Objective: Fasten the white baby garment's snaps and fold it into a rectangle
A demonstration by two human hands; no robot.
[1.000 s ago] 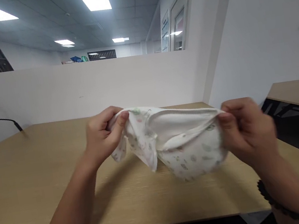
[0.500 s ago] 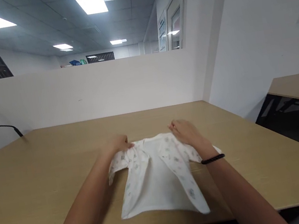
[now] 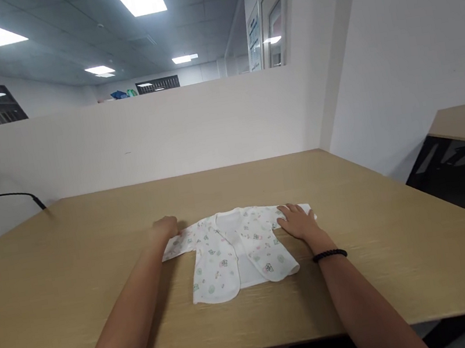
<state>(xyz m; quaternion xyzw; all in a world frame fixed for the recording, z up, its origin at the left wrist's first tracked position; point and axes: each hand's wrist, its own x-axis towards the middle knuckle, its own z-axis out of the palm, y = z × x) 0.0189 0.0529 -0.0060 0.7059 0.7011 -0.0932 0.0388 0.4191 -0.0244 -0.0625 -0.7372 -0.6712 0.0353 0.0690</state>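
The printed white top (image 3: pixel 223 255), a second ago bunched in midair between both hands, now lies flat on the table (image 3: pixel 101 294), lower centre of the frame. Its front panels (image 3: pixel 217 273), wide apart half a second ago, now lie closer together. The left hand (image 3: pixel 167 227) moves outward to the frame-left sleeve (image 3: pixel 181 242); the right hand (image 3: pixel 298 222) now rests, fingers spread, on the frame-right sleeve (image 3: pixel 272 213).

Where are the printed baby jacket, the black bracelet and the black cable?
Printed baby jacket (image 3: pixel 227 259), head view: patterned front panel.
Black bracelet (image 3: pixel 330 254), head view: middle of its band.
Black cable (image 3: pixel 1 194), head view: its middle stretch.
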